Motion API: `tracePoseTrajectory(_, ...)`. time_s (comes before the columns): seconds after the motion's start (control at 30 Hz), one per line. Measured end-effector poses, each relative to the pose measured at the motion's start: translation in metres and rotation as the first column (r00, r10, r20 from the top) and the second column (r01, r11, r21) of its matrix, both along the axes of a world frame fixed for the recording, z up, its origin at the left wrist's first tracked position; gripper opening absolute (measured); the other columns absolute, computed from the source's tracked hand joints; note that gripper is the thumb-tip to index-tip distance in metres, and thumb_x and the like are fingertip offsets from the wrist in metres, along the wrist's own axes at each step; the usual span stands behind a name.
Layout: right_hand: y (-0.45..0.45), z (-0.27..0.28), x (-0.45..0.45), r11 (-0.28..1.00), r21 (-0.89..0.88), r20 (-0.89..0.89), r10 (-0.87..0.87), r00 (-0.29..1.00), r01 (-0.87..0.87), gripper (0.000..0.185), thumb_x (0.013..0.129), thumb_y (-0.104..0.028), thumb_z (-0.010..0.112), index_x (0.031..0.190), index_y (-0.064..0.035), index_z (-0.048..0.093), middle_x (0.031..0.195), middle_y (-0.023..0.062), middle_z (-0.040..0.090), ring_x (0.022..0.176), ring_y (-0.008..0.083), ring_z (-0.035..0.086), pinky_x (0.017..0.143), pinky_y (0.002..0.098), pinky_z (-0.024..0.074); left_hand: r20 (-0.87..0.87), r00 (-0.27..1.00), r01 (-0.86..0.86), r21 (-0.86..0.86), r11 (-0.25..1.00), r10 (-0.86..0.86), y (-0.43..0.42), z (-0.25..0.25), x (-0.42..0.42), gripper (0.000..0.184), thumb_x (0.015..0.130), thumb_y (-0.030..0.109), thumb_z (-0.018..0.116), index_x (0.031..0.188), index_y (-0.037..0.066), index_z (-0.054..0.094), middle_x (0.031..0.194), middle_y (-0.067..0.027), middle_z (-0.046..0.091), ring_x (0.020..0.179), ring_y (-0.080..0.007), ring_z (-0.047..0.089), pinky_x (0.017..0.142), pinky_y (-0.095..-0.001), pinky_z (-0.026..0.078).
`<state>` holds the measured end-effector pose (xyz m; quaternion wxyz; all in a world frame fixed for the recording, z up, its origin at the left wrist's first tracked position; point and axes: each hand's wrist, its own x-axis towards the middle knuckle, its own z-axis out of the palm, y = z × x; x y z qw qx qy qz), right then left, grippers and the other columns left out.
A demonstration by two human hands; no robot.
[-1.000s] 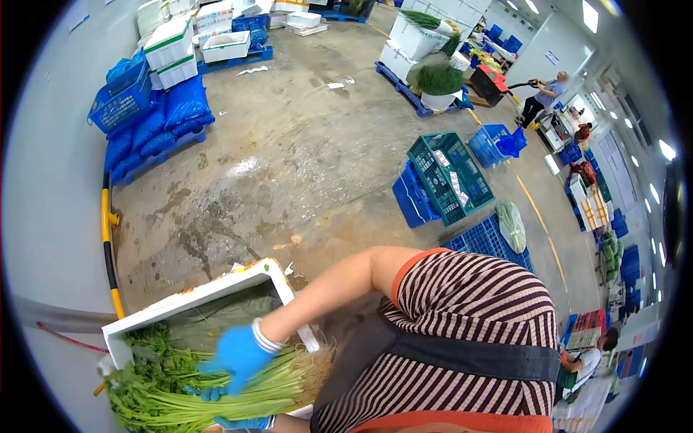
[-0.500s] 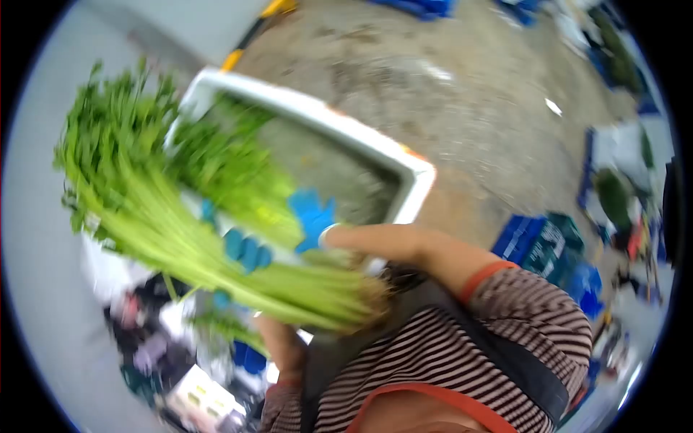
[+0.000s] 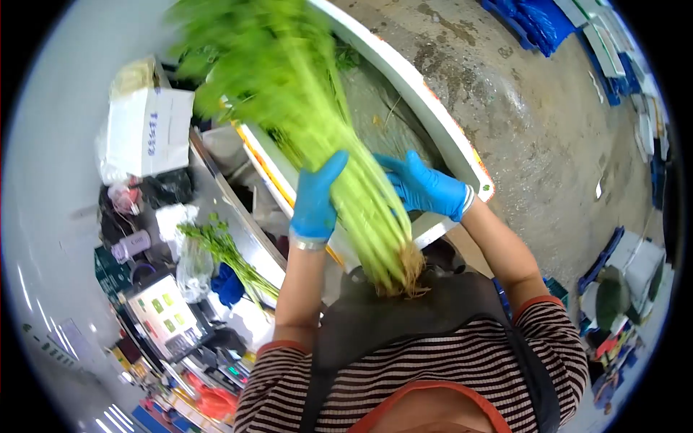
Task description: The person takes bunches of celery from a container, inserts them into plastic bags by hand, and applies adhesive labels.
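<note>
A large bunch of celery (image 3: 361, 195) lies slanted in front of me, its blurred leaves at the top and pale roots close to my apron. My left hand (image 3: 317, 198), in a blue glove, grips the stalks from the left with the thumb lying over them. On the other side, my right hand (image 3: 432, 189), also blue-gloved, holds the stalks; its thumb points up and its fingertips are hidden behind them. Beneath the bunch stands a white foam box (image 3: 440, 108) with a greyish-green sheet or liner inside.
To the left is a steel counter (image 3: 242, 216) with a smaller bunch of celery (image 3: 234, 252), a clear plastic bag (image 3: 195, 270) and a lit screen (image 3: 164, 315). A white carton (image 3: 155, 133) stands farther back. Wet floor (image 3: 527, 123) and blue plastic (image 3: 530, 25) lie to the right.
The celery has swung clockwise, its leaves now pointing up and away. My right hand, earlier spread over the box, has come against the stalks. My view has turned, showing more of the counter.
</note>
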<state>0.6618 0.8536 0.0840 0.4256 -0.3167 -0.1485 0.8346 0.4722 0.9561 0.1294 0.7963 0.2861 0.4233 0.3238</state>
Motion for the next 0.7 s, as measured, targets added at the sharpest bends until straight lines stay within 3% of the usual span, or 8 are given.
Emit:
tracePoseTrajectory(0.07, -0.007, 0.000, -0.015, 0.998, -0.059, 0.018, -0.030, 0.999, 0.031, 0.071, 0.097, -0.056, 0.041, 0.146, -0.0049, 0.034, 0.139, 0.0088, 0.048, 0.120, 0.0179, 0.051, 0.101, 0.0352, 0.0423, 0.011, 0.997, 0.074, -0.127, 0.989, -0.074, 0.005, -0.032, 0.012, 0.043, 0.087, 0.012, 0.068, 0.126, -0.001, 0.053, 0.113, -0.0102, 0.064, 0.098, -0.0210, 0.064, 0.084, -0.0335, 0.053)
tracePoseTrajectory(0.13, -0.003, -0.012, -0.024, 0.970, -0.195, 0.141, -0.118, 0.983, 0.145, 0.055, 0.094, -0.034, 0.062, 0.137, -0.0024, 0.047, 0.124, 0.0076, 0.061, 0.103, 0.0140, 0.061, 0.091, 0.0300, 0.0497, -0.161, 0.968, 0.135, -0.313, 0.940, -0.193, 0.009, -0.053, 0.021, 0.041, 0.088, 0.014, 0.068, 0.124, -0.002, 0.056, 0.116, -0.0105, 0.064, 0.104, -0.0208, 0.062, 0.092, -0.0346, 0.050)
tracePoseTrajectory(0.2, -0.004, -0.030, -0.027, 0.953, -0.279, 0.200, -0.059, 0.978, 0.115, 0.052, 0.089, -0.025, 0.068, 0.134, -0.0043, 0.051, 0.116, 0.0072, 0.065, 0.096, 0.0149, 0.065, 0.086, 0.0308, 0.0524, -0.076, 0.971, 0.205, -0.231, 0.951, -0.228, -0.001, -0.092, 0.013, 0.039, 0.086, 0.012, 0.069, 0.121, -0.002, 0.058, 0.114, -0.0110, 0.065, 0.104, -0.0212, 0.062, 0.093, -0.0350, 0.050)
tracePoseTrajectory(0.5, -0.025, -0.032, -0.014, 0.894, -0.398, 0.115, -0.173, 0.978, 0.205, 0.047, 0.088, -0.021, 0.068, 0.128, -0.0005, 0.055, 0.113, 0.0126, 0.067, 0.094, 0.0199, 0.068, 0.084, 0.0340, 0.0553, 0.113, 0.986, 0.158, -0.375, 0.914, -0.125, -0.011, -0.152, -0.022, 0.030, 0.084, 0.011, 0.068, 0.113, 0.002, 0.064, 0.110, -0.0101, 0.066, 0.102, -0.0222, 0.062, 0.092, -0.0376, 0.050)
tracePoseTrajectory(0.6, -0.030, -0.037, -0.018, 0.934, -0.293, 0.237, -0.135, 0.962, 0.203, 0.047, 0.088, -0.020, 0.069, 0.129, -0.0004, 0.055, 0.115, 0.0115, 0.066, 0.098, 0.0177, 0.066, 0.087, 0.0326, 0.0531, 0.144, 0.982, 0.171, -0.416, 0.893, -0.121, -0.018, -0.143, -0.017, 0.037, 0.088, 0.014, 0.066, 0.122, 0.003, 0.058, 0.116, -0.0104, 0.064, 0.105, -0.0218, 0.061, 0.094, -0.0377, 0.049)
tracePoseTrajectory(0.63, -0.033, -0.038, -0.025, 0.981, -0.049, 0.437, -0.146, 0.887, 0.186, 0.054, 0.089, -0.021, 0.068, 0.135, 0.0000, 0.049, 0.121, 0.0107, 0.063, 0.105, 0.0167, 0.063, 0.090, 0.0315, 0.0502, 0.141, 0.974, 0.213, -0.321, 0.923, -0.176, -0.023, -0.141, -0.018, 0.056, 0.091, 0.030, 0.066, 0.136, 0.003, 0.047, 0.130, -0.0120, 0.056, 0.117, -0.0233, 0.055, 0.100, -0.0391, 0.046)
tracePoseTrajectory(0.67, -0.037, -0.035, -0.035, 0.973, 0.129, 0.602, -0.228, 0.765, 0.189, 0.065, 0.089, -0.025, 0.068, 0.142, -0.0007, 0.039, 0.125, 0.0131, 0.061, 0.113, 0.0185, 0.058, 0.094, 0.0335, 0.0477, 0.240, 0.961, 0.205, -0.301, 0.931, -0.135, -0.026, -0.140, -0.019, 0.058, 0.091, 0.032, 0.065, 0.137, 0.003, 0.045, 0.132, -0.0116, 0.054, 0.120, -0.0233, 0.053, 0.103, -0.0389, 0.043)
tracePoseTrajectory(0.7, -0.035, -0.022, -0.039, 0.982, 0.180, 0.759, -0.170, 0.629, 0.049, 0.076, 0.087, -0.028, 0.069, 0.145, 0.0011, 0.030, 0.129, 0.0187, 0.056, 0.115, 0.0234, 0.057, 0.095, 0.0362, 0.0471, 0.335, 0.937, 0.200, -0.284, 0.938, -0.098, -0.029, -0.138, -0.022, 0.060, 0.092, 0.034, 0.064, 0.139, 0.003, 0.043, 0.135, -0.0112, 0.052, 0.123, -0.0232, 0.051, 0.106, -0.0387, 0.040)
